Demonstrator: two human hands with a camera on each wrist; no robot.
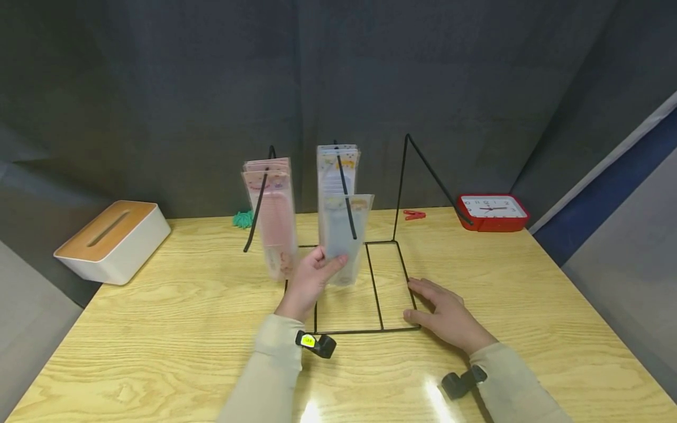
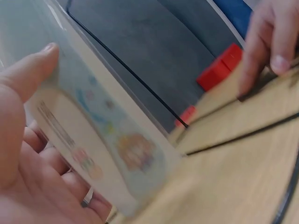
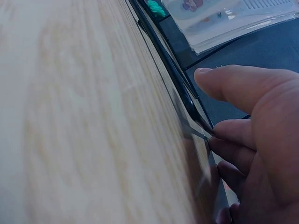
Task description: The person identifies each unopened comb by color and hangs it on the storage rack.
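A black wire display rack stands mid-table, with packets hanging from its hooks. My left hand grips the bottom end of a clear pale-blue comb packet that hangs from the middle hook, in front of other packets. In the left wrist view my thumb lies over that packet. Pink comb packets hang from the left hook. My right hand lies flat on the table, fingers on the right front corner of the rack's base. The right wrist view shows these fingers against the base wire.
On the wooden table, a white tissue box with a wooden lid sits at the far left. A red clock is at the back right, with a red clothespin and a green tassel behind the rack. Dark cloth walls enclose the table.
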